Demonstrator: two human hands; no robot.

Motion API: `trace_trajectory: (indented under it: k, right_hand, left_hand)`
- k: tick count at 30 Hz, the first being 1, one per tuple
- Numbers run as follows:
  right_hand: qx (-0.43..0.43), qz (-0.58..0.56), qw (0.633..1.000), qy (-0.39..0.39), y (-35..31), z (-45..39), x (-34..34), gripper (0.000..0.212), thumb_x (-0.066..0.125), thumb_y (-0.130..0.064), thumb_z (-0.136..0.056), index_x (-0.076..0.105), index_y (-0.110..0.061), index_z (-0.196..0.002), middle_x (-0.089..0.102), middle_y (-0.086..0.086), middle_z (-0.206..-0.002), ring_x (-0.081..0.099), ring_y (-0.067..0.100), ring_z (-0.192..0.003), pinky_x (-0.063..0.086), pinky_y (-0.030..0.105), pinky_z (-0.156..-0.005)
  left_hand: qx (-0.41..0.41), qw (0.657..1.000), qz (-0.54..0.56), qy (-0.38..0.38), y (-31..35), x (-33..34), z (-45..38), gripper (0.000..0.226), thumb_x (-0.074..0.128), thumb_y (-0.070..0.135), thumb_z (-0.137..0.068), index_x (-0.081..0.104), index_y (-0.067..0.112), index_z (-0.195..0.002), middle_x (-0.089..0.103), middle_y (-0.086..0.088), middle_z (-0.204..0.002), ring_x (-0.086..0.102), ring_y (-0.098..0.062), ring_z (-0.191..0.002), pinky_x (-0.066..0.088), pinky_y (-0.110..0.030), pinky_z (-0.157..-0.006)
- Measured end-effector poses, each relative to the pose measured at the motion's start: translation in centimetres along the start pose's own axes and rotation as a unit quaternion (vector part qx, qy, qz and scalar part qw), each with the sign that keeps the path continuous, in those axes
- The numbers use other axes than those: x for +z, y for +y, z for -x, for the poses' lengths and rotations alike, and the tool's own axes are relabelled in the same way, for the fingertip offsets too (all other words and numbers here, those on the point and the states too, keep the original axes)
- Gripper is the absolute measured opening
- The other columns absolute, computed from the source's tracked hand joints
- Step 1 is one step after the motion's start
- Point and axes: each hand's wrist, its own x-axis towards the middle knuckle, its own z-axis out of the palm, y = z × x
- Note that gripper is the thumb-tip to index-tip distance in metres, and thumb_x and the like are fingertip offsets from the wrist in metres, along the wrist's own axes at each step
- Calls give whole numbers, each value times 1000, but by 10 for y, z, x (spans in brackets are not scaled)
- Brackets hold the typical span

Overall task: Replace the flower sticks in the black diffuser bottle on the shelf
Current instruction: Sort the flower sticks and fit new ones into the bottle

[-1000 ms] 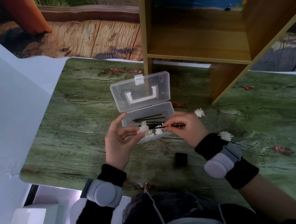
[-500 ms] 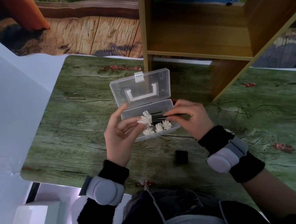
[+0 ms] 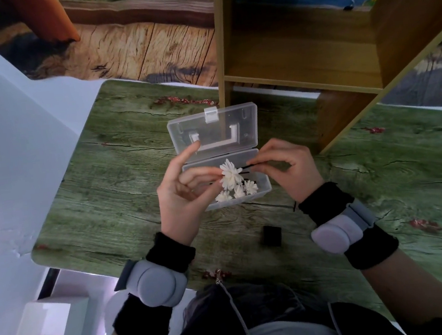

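We work at a green wood-print table (image 3: 99, 163) with a wooden shelf (image 3: 300, 77) standing on its far edge, and the black diffuser bottle (image 3: 271, 235) sits low on the table near the front edge, between our wrists, not on the shelf. A clear plastic box (image 3: 260, 193) lies open at the middle of the table, lid tipped back toward the shelf, with three small white flower heads (image 3: 237, 193) lying in its near side. Our right hand (image 3: 288, 171) pinches the thin black stem of one flower stick (image 3: 230, 176), while our left hand (image 3: 182, 196) has its fingertips on the white bloom and the forefinger stretched up in front of the lid. We judge the risks this way: the stem looks slender and could bend or snap if the two hands pull against each other; the bloom could come off if the left fingers tug it; a knuckle could catch the lid and shove the light box, spilling the remaining sticks toward the table edge; and the small bottle, close to our forearms, could be knocked over by a sleeve when we reach for it. Against the frame half a second ago, the stick is lifted a little higher and its bloom faces us more fully, the left forefinger has risen to overlap the lid, and the box and the bottle lie where they were.
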Motion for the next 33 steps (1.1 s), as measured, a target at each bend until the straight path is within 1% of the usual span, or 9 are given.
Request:
trace_trajectory:
  k: [5,12,16,20,23,25,27,29,33]
  right_hand:
    - [-29,9,999,-20,-5,-3,-4,16,68,-2,-79,74,-7,-93,65,12,-84,59,16,-77,54,33,-71]
    - [-41,-8,999,-30,-11,-5,-7,17,69,-2,-78,73,-8,-94,63,13,-81,57,19,-73,53,32,-67]
    - [-48,-15,998,-37,-15,-7,-7,17,68,-3,-79,73,-8,-94,62,13,-81,59,21,-74,54,36,-67]
    - [-71,17,996,-58,-18,-12,-13,13,69,-6,-79,75,-8,-90,61,11,-78,54,15,-73,49,31,-65]
    - [-96,44,992,-71,-21,-15,-16,12,68,-12,-80,75,-9,-89,60,10,-77,51,12,-73,44,27,-66]
    - [-111,56,989,-80,-23,-17,-15,13,67,-14,-80,75,-10,-89,60,10,-76,51,11,-73,43,26,-67]
    - [-112,61,989,-80,-23,-19,-13,14,67,-15,-80,75,-10,-89,60,10,-76,50,10,-73,43,26,-67]
    - [-102,60,990,-74,-21,-19,-13,13,67,-15,-80,75,-10,-90,60,10,-76,49,9,-74,43,26,-67]
    - [-81,62,992,-72,-17,-17,-12,14,67,-14,-80,75,-11,-91,61,9,-78,51,11,-74,46,29,-67]
  left_hand:
    - [10,1000,-6,14,0,-1,-1,64,71,3,-66,48,19,-123,75,10,-73,70,-4,-75,55,-19,-76]
    - [-15,999,7,29,-3,-3,-5,60,68,-12,-67,53,21,-115,73,9,-65,69,-3,-70,55,-17,-72]
    - [-31,999,28,10,-3,-3,-9,59,65,-17,-68,54,19,-114,72,8,-63,68,-1,-68,54,-16,-73]
    - [-40,999,30,-19,-4,-5,-9,54,62,-10,-66,55,19,-111,72,10,-64,67,0,-68,53,-15,-71]
    - [-48,998,28,-29,-5,-6,-8,58,69,-6,-61,56,20,-110,72,9,-64,66,1,-66,52,-13,-70]
    - [-50,998,34,-34,-6,-5,-7,57,71,3,-59,57,21,-111,72,8,-65,67,-1,-68,53,-15,-70]
    - [-48,998,42,-27,-7,-5,-7,55,72,6,-60,58,21,-111,73,7,-67,68,-4,-70,54,-17,-71]
    - [-44,998,46,-18,-8,-6,-7,57,75,-2,-61,57,21,-111,73,7,-66,68,-3,-68,54,-18,-69]
    - [-50,997,48,-16,-10,-10,-6,49,62,-15,-73,57,16,-111,74,5,-74,69,-6,-72,56,-21,-68]
